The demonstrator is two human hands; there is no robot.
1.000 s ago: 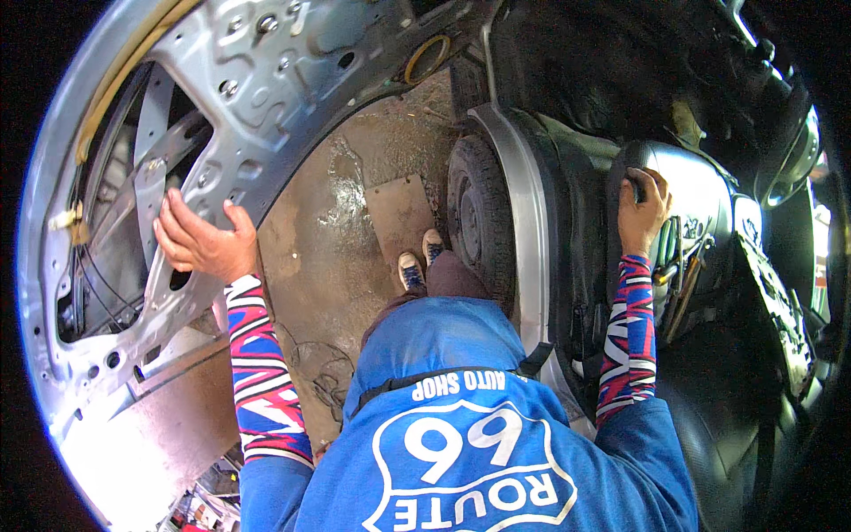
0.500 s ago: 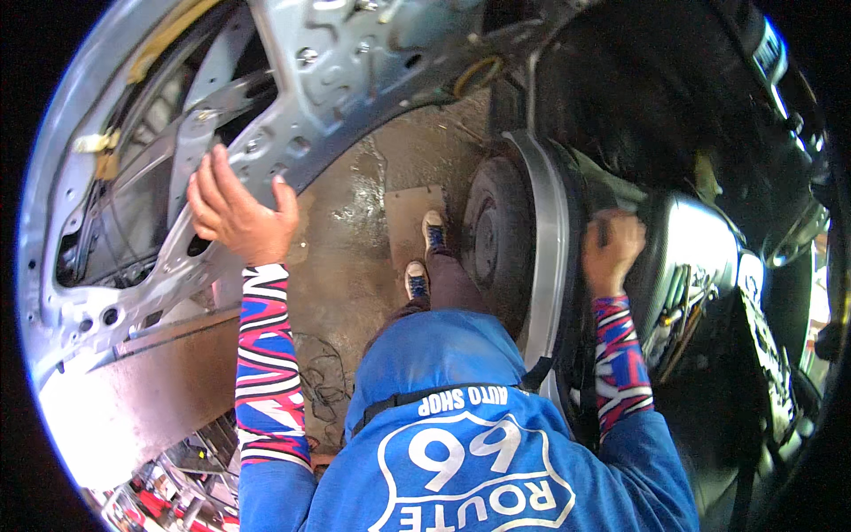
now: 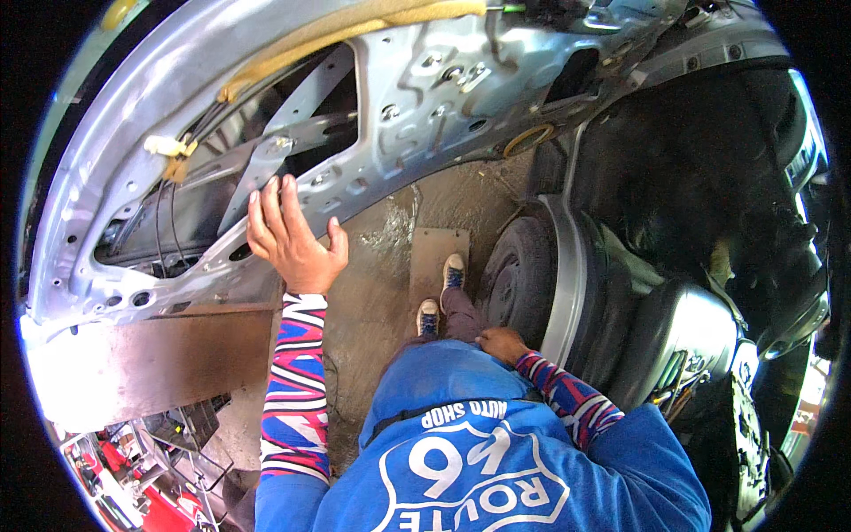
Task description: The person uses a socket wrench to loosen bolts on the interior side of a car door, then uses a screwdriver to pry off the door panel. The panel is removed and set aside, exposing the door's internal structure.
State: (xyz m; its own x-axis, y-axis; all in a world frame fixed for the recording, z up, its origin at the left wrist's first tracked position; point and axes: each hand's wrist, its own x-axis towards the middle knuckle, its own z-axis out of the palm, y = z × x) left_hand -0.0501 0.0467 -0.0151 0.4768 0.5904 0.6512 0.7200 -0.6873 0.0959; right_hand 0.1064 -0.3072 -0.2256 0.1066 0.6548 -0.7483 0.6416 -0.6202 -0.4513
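My left hand (image 3: 299,234) lies with fingers spread on the lower edge of a bare grey car door (image 3: 390,133). Its thumb points away from the metal, over the floor. The door's inner frame shows holes, thin cables and a large opening beside my fingertips. Down by my waist, at the lower edge of my blue shirt (image 3: 443,377), is my right hand (image 3: 503,344). Its fingers are curled against the clothing, and whatever they may hold is hidden. Patterned sleeves cover both forearms.
A wheel (image 3: 517,275) stands by the grey door sill (image 3: 567,284) to the right. Further right is a car seat (image 3: 687,328) with several hand tools on it. A brown board (image 3: 168,359) lies at left, above red and metal equipment (image 3: 146,483). A flat plate (image 3: 439,248) lies on the floor.
My right hand has come from beside the seat, leftward and down to my waist. The door has shifted right in view, my left hand still on it.
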